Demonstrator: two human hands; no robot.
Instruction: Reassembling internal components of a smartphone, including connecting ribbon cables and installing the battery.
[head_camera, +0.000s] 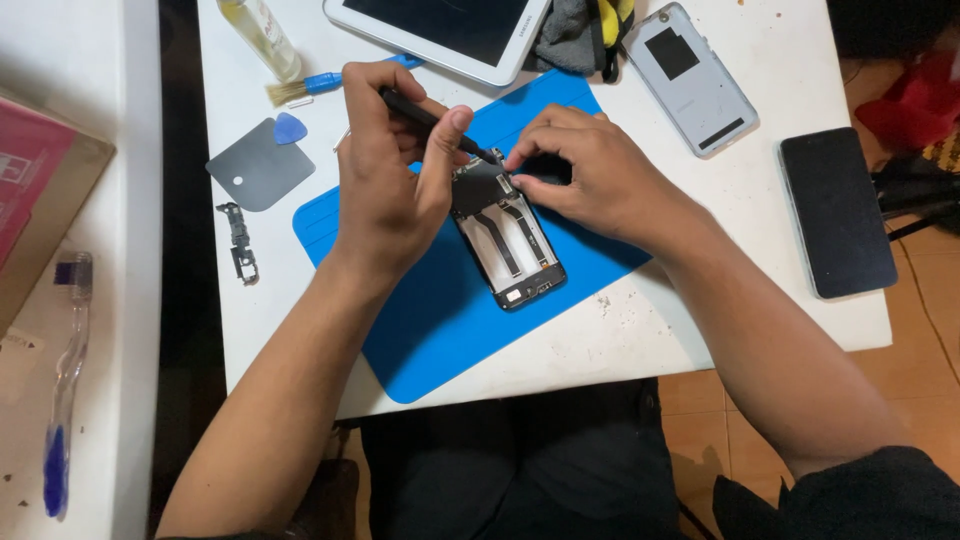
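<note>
- One opened phone (508, 240) lies on the blue mat (440, 320), its insides facing up, between the two hands.
- Left hand (385, 170): fingers closed around one thin black tool (430, 122), its tip touching the phone's upper end.
- Right hand (585, 175): fingertips (515, 160) pinched narrowly at the phone's top edge; whether they hold a small part cannot be made out.
- Two more flat devices: one white tablet (440, 30), cut off by the top edge, and one dark phone (838, 212) face up at the table's right.
- One grey back cover (692, 80) lies near the tablet.
- One blue pick (291, 128) rests on one dark grey sheet (260, 165).
- One small brush (305, 87) and one clear bottle (260, 35), its top cut off.
- One small black bracket part (241, 245) lies left of the mat.
- One toothbrush (65, 380) sits on the separate surface at far left.
- The phone's upper end is partly hidden by both hands.
</note>
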